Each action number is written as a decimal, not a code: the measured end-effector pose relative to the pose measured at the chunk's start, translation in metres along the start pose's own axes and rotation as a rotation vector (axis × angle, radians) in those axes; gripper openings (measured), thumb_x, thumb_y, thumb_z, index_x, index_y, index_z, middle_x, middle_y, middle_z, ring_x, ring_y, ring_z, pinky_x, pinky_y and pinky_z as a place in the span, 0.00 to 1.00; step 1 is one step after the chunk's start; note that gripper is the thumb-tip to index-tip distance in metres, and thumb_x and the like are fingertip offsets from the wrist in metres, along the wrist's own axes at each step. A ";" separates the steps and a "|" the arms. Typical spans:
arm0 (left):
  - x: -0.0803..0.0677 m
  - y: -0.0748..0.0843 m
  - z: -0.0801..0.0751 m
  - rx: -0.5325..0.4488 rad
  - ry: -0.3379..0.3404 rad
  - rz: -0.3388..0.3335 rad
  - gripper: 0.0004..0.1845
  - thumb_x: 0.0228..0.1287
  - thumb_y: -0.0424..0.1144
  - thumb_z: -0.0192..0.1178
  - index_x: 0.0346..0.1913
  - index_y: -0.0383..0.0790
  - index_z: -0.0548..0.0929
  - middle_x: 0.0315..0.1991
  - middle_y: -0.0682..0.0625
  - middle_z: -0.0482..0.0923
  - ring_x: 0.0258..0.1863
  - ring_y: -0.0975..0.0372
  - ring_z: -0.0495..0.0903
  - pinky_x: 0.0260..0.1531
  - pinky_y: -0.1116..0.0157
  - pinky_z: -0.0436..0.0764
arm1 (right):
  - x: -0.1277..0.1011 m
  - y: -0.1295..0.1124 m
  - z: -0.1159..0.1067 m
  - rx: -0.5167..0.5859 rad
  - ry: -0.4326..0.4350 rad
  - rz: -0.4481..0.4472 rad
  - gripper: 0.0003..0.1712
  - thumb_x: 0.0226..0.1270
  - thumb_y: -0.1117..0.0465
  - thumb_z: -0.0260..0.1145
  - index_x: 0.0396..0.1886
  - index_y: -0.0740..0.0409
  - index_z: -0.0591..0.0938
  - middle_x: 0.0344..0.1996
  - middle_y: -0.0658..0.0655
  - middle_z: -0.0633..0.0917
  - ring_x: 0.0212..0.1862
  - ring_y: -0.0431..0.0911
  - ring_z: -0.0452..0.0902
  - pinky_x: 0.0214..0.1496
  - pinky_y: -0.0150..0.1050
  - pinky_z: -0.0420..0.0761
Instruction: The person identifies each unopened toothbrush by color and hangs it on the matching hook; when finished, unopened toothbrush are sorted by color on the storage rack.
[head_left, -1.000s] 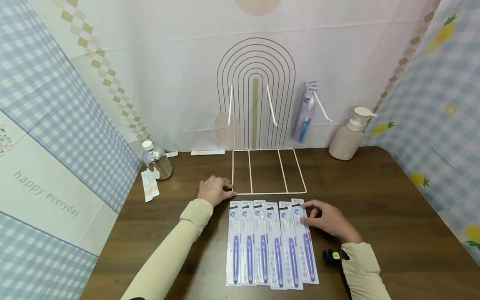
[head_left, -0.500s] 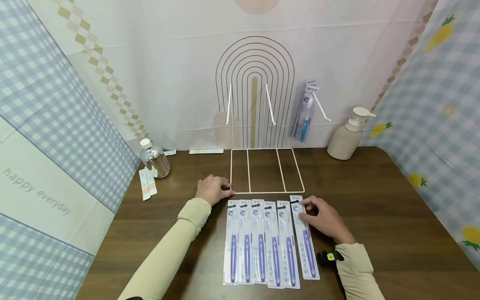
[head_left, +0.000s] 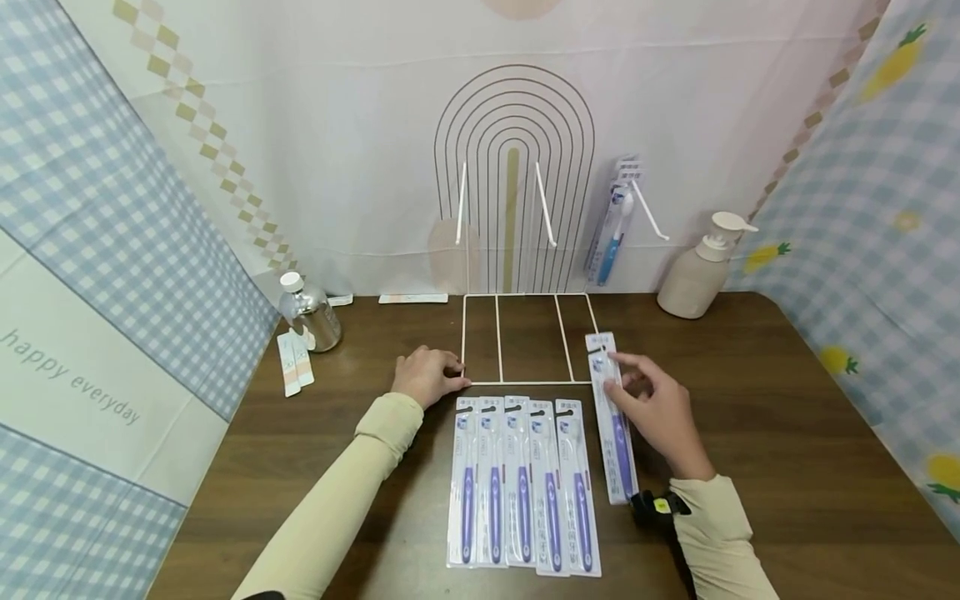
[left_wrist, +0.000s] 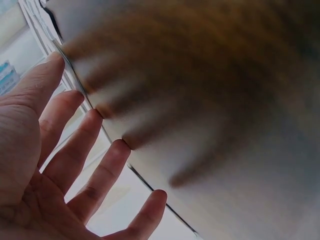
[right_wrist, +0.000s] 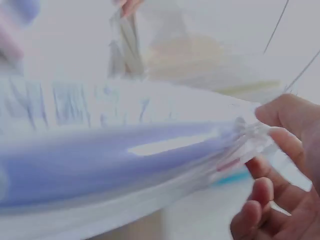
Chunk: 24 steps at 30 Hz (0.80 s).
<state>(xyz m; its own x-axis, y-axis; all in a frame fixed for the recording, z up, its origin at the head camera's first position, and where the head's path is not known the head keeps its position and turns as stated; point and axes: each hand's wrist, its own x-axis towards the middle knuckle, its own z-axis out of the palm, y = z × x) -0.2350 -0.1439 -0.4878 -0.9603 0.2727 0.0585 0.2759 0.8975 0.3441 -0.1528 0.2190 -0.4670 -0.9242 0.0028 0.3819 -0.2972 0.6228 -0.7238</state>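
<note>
My right hand [head_left: 662,408] pinches a packaged toothbrush [head_left: 617,442] by its upper edge, between thumb and fingers. The pack has a purple handle behind clear plastic and is off the row, near the rack's front right corner. In the right wrist view the same toothbrush [right_wrist: 110,155] is blurred. Several more purple packaged toothbrushes [head_left: 523,492] lie side by side on the table. My left hand [head_left: 424,377] rests at the front left corner of a white wire rack [head_left: 499,342]. In the left wrist view its fingers [left_wrist: 102,175] are spread, fingertips on the tabletop.
White prongs [head_left: 545,204] stick out above the rack's base. Blue packaged toothbrushes [head_left: 613,237] hang on the right prong. A pump bottle [head_left: 693,279] stands at the back right. At the left are a silver bottle [head_left: 315,321] and thin paper sachets [head_left: 292,367].
My right hand has drawn the rightmost purple toothbrush pack away from the row and moved it forward, toward the rack. The left hand stays at the rack's corner.
</note>
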 end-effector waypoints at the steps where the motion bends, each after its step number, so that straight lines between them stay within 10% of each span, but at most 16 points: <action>1: 0.000 0.000 -0.001 0.004 -0.001 -0.004 0.14 0.61 0.57 0.76 0.47 0.57 0.95 0.56 0.61 0.88 0.55 0.52 0.82 0.51 0.44 0.76 | 0.005 -0.010 -0.001 -0.010 0.035 -0.060 0.24 0.69 0.61 0.77 0.63 0.48 0.86 0.34 0.50 0.83 0.20 0.39 0.66 0.22 0.32 0.69; 10: 0.000 -0.002 -0.001 0.011 0.014 -0.009 0.14 0.61 0.57 0.76 0.47 0.58 0.95 0.55 0.61 0.88 0.54 0.52 0.82 0.50 0.44 0.76 | 0.054 -0.107 -0.003 -0.005 0.311 -0.427 0.28 0.63 0.66 0.80 0.63 0.50 0.88 0.33 0.54 0.86 0.23 0.41 0.64 0.27 0.29 0.63; 24: -0.001 -0.002 0.005 0.006 0.042 0.021 0.14 0.60 0.55 0.77 0.46 0.57 0.95 0.53 0.61 0.89 0.52 0.53 0.83 0.48 0.43 0.77 | 0.102 -0.115 0.033 0.006 0.349 -0.360 0.26 0.65 0.60 0.80 0.63 0.50 0.88 0.41 0.59 0.91 0.24 0.50 0.75 0.26 0.30 0.68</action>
<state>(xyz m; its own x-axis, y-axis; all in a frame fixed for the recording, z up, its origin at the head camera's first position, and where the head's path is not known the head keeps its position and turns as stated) -0.2349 -0.1445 -0.4934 -0.9553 0.2766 0.1044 0.2957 0.8939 0.3370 -0.2210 0.1220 -0.3637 -0.6278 0.0506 0.7768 -0.5846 0.6282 -0.5134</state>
